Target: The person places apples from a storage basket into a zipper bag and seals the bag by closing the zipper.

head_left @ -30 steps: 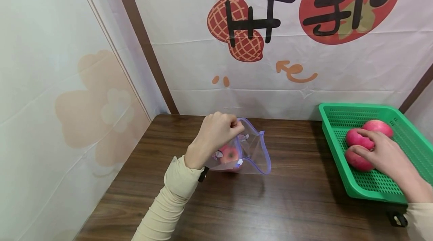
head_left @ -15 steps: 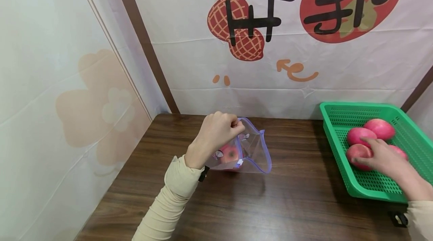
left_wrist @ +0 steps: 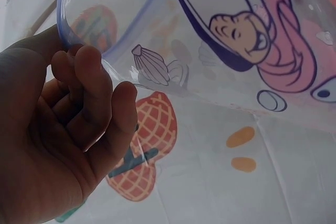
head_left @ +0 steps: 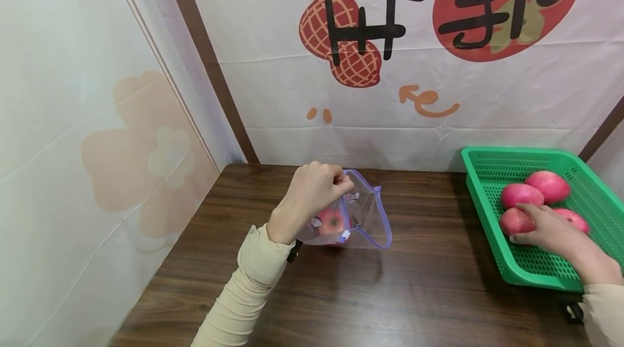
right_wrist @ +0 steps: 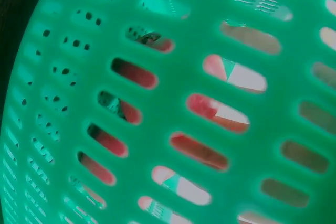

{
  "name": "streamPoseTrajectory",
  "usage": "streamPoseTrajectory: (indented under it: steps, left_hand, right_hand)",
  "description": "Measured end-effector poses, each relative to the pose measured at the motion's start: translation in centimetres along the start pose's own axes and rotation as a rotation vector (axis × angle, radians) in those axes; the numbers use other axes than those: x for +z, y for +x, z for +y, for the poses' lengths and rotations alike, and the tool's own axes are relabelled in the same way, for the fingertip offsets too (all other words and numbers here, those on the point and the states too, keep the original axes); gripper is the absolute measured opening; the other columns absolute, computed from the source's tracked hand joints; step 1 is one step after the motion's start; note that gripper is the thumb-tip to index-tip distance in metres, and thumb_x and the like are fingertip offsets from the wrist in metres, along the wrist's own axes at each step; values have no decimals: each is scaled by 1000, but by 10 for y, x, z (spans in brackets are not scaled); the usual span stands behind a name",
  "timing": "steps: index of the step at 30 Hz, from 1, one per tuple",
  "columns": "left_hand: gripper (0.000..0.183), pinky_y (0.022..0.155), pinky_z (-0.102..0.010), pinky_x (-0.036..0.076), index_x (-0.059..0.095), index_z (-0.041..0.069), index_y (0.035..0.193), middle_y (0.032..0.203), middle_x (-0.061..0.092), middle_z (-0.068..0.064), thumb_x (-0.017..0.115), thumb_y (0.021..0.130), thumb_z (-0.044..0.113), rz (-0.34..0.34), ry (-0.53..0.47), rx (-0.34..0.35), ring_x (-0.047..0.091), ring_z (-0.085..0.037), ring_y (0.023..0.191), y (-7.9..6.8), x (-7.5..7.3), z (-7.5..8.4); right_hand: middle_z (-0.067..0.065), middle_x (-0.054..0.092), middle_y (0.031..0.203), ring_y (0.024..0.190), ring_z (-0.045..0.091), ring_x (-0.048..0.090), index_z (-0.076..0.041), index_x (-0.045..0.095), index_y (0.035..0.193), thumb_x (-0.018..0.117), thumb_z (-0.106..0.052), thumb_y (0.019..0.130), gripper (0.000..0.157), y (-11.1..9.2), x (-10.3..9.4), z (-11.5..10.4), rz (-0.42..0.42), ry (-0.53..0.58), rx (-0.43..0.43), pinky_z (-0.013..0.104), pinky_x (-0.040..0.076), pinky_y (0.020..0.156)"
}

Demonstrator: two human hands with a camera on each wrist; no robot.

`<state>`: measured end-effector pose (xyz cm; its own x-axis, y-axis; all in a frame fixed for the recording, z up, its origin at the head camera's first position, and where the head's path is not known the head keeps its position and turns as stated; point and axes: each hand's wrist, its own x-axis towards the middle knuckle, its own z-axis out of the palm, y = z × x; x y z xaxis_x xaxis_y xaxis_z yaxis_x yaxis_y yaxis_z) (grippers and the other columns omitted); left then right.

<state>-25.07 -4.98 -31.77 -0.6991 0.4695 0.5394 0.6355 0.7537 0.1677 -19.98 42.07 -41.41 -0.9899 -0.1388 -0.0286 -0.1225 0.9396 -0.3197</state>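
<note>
My left hand [head_left: 309,192] pinches the purple-edged rim of a clear zip bag [head_left: 372,222] and keeps its mouth spread. Through the plastic shows a pinkish-red apple [head_left: 331,222] at the bottom of the bag. In the left wrist view, thumb and fingers of the left hand [left_wrist: 73,108] meet at the rim of the bag [left_wrist: 220,30], which carries cartoon prints. At the right, my right hand [head_left: 553,230] reaches into a green basket [head_left: 504,266], thumb and fingers curled round the front apple [head_left: 514,222]. The right wrist view is filled by the slotted basket wall [right_wrist: 157,108], hiding that hand's grip.
More apples lie in the basket: one behind the held apple [head_left: 521,195], one at the back [head_left: 548,186], one to the right [head_left: 572,219]. The dark wooden table [head_left: 414,293] meets a printed cloth backdrop [head_left: 273,92] behind and at the left.
My right hand has come down from above the apples and closed round the front one, and the apple to the right has come into sight. The left hand and bag stay in place.
</note>
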Motion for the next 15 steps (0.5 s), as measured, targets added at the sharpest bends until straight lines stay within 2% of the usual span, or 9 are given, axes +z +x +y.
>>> streamPoseTrajectory:
  steps: [4, 8, 12, 15]
  left_hand:
    - [36, 46, -22, 22, 32, 21, 56, 54, 26, 12, 61, 76, 15, 6, -2, 2, 26, -4, 52, 0, 0, 0]
    - [37, 46, -22, 21, 31, 20, 56, 54, 25, 12, 61, 76, 14, 12, -1, 4, 25, -4, 52, 0, 0, -1]
    - [37, 46, -22, 21, 31, 21, 56, 53, 25, 12, 61, 76, 14, 11, -4, 1, 25, -4, 52, 0, 0, -1]
    - [37, 45, -22, 22, 31, 21, 56, 53, 26, 12, 61, 76, 15, 11, -4, -5, 26, -4, 51, 0, 0, -1]
  right_hand:
    - [45, 40, 128, 112, 58, 40, 15, 39, 133, 80, -24, 75, 82, 2, 3, 4, 11, -1, -10, 75, 36, 86]
    - [46, 46, 121, 107, 58, 47, 18, 36, 129, 81, -21, 73, 82, 3, 2, 8, 13, -2, -4, 70, 39, 83]
    - [48, 50, 112, 101, 60, 52, 22, 27, 128, 81, -22, 73, 89, 4, -1, 8, -27, -18, 31, 67, 43, 79]
    - [47, 50, 112, 101, 60, 51, 21, 27, 133, 81, -23, 73, 92, 5, -2, 7, -56, -47, 35, 67, 44, 78]
